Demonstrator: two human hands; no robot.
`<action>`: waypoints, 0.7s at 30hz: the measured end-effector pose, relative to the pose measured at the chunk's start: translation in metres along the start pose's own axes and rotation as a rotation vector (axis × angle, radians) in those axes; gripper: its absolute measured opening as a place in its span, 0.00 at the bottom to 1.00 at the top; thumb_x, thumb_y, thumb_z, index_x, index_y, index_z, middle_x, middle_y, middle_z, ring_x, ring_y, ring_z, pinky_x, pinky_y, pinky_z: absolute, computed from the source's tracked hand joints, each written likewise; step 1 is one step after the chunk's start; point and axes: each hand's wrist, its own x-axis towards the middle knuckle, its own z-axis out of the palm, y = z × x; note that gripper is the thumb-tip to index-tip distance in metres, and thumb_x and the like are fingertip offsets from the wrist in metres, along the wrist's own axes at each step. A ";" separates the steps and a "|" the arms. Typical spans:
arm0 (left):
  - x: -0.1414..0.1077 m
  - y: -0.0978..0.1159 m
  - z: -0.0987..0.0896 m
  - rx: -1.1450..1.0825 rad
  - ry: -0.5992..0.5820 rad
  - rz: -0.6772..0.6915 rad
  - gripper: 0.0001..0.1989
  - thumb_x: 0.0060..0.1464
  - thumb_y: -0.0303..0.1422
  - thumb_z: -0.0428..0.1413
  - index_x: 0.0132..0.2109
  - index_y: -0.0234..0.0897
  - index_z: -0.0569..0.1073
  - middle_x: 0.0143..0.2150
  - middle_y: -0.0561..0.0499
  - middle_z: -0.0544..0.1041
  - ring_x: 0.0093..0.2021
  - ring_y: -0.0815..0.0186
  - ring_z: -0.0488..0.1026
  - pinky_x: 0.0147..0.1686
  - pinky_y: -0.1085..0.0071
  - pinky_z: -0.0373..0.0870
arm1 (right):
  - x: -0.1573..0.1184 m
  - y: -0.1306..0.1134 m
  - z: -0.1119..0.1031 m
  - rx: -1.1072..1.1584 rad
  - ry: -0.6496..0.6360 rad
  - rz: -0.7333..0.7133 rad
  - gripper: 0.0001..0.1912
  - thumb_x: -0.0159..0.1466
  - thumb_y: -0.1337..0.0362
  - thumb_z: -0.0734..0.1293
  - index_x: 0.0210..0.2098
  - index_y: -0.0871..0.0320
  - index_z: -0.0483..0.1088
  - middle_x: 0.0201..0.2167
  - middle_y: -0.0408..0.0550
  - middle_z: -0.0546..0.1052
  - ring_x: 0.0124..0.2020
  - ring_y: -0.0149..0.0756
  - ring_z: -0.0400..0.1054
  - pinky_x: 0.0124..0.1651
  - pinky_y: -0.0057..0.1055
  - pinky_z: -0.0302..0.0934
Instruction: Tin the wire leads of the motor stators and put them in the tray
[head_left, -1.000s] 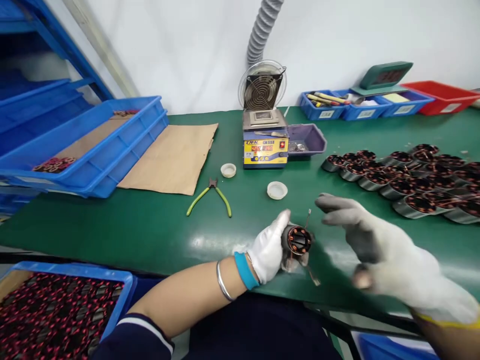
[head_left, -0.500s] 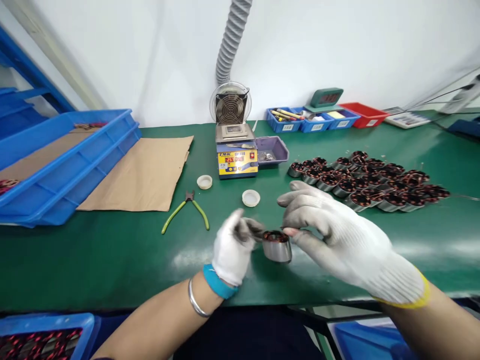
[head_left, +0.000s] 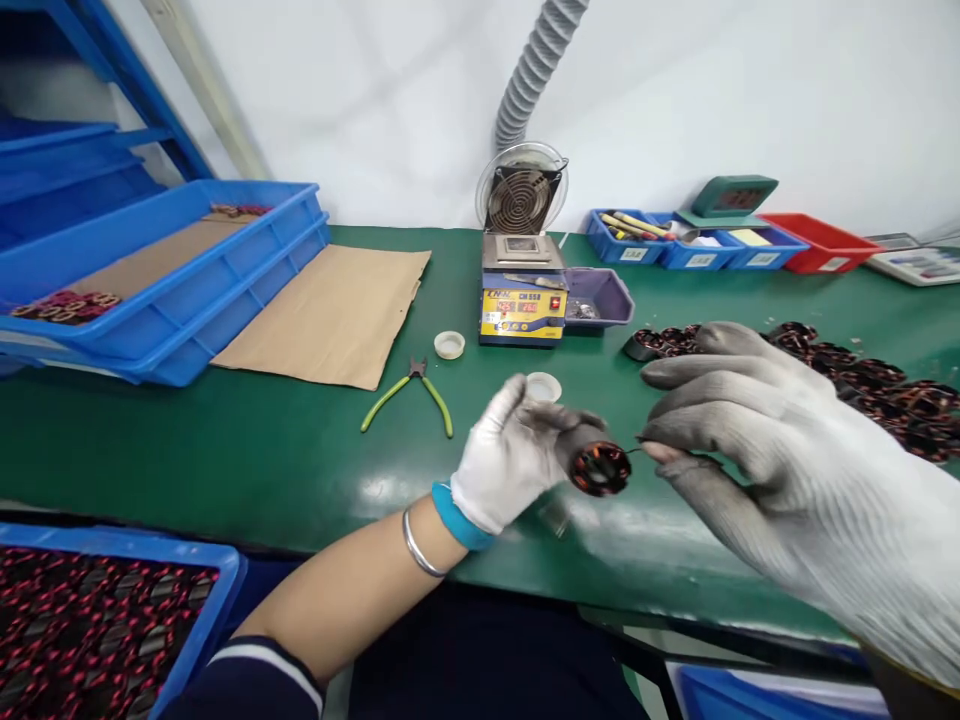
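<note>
A metal ring with copper windings (head_left: 598,466) is gripped by my gloved left hand (head_left: 517,445), its open end tilted toward me and to the right. A thin dark wire runs from the ring to my gloved right hand (head_left: 757,440), pinched between thumb and forefinger. Bare skin shows at a fingertip of the right glove. Behind my right hand, several more wound rings (head_left: 870,375) stand in rows on the green table (head_left: 300,470).
Green-handled pliers (head_left: 410,395) and two small white dishes (head_left: 449,345) lie beyond my left hand. Further back are a yellow-blue device (head_left: 523,315), a purple bin (head_left: 611,297), small blue bins and a red bin (head_left: 821,243). Blue trays (head_left: 247,270) and brown cardboard (head_left: 330,310) occupy the left.
My left hand has lifted the ring and tipped it toward the right. The right hand is further right, with the wire stretched between. The view has shifted left.
</note>
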 end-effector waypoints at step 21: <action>-0.004 -0.020 -0.011 0.598 -0.101 -0.072 0.40 0.54 0.68 0.36 0.24 0.35 0.69 0.17 0.49 0.67 0.14 0.73 0.59 0.12 0.78 0.48 | -0.035 0.012 0.062 1.136 0.058 1.347 0.27 0.38 0.45 0.80 0.32 0.54 0.78 0.36 0.51 0.81 0.37 0.42 0.76 0.34 0.32 0.71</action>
